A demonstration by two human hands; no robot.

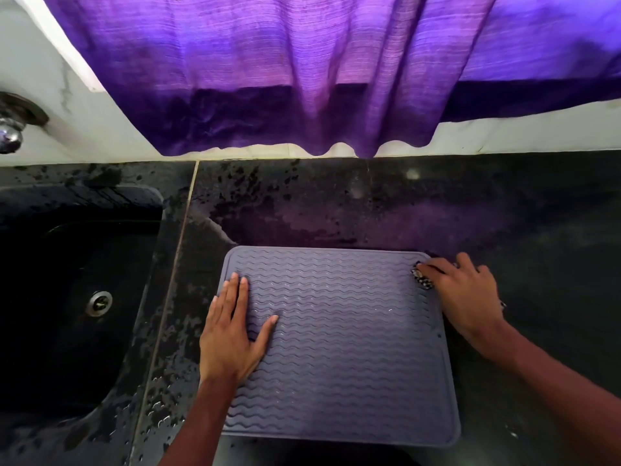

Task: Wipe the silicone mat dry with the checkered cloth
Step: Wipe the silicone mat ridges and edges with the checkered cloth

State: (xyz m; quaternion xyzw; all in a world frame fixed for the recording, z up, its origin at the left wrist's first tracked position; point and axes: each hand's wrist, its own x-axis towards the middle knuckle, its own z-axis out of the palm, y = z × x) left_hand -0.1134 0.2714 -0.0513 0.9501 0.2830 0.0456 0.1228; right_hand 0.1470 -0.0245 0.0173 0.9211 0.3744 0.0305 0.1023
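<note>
Far left: tap (11, 129) on the wall, dark sink (40, 264) below it. The basin held nothing I could see except the drain (98, 303). It was too dark to tell if water stood in it. Droplets sat on the counter (403, 203) strip between sink and mat.

Left hand (232, 334) lay flat on the left part of the silicone mat (342, 348). Fingers were straight, thumb spread, gripping nothing, just pinning it. The mat lay flat on the counter just right of the sink, near the front edge. Wavy ribs faced up with a few bright specks on them, likely water.

Handling, my read: the mat is soft, floppy, light and not fragile. It's liable to skate on wet stone, so pin one side and wipe the other. To lift it, take an edge with both hands; it will sag. The grooves trap water, so wipe along the ribs.

Checkered cloth (421, 279) was bunched at the mat's far right corner, mostly hidden under the right hand (463, 294). That hand's fingers were curled over it, holding it. The cloth looked limp; a wad should do.

Purple curtain (302, 79) hung along the wall behind.
</note>
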